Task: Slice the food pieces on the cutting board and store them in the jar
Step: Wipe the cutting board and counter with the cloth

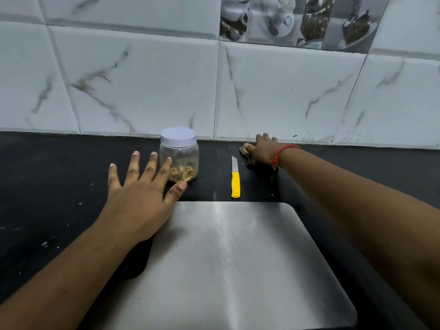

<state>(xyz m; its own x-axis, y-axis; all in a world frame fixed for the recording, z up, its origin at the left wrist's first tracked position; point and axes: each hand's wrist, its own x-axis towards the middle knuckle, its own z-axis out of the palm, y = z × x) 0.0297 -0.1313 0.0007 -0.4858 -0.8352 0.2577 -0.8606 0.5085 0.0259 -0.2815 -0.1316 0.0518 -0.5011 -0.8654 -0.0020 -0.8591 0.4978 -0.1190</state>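
Nearest the lens, two bare forearms are reaching in from the bottom corners over a steel cutting board (pixel 228 263), which is lying flat on the black worktop (pixel 47 186) with nothing on its brushed surface; at the left, the left hand (pixel 140 198) is hovering palm down at the board's far left corner, its grip spread wide and holding nothing, the fingers fanning toward the wall and the index fingertip showing in front of the jar's lower left side, though whether it is touching the plastic cannot be told; just right of that hand, a clear plastic jar (pixel 179 156) is standing upright on the worktop beyond the board, its white lid (pixel 178 135) sitting on top and a shallow layer of tan sliced food pieces (pixel 182 174) lying at its bottom; further right, a knife (pixel 235 177) with a yellow handle is lying on the worktop apart from both hands, its blade pointing toward the wall; at the far right, the right hand (pixel 263 148), with a red thread (pixel 282 153) around its wrist, is pressing down near the tiled wall (pixel 142 79) onto a dark, brownish food item (pixel 247 154); its grip is curling over that item, but whether the fingers are actually closing on it cannot be told.
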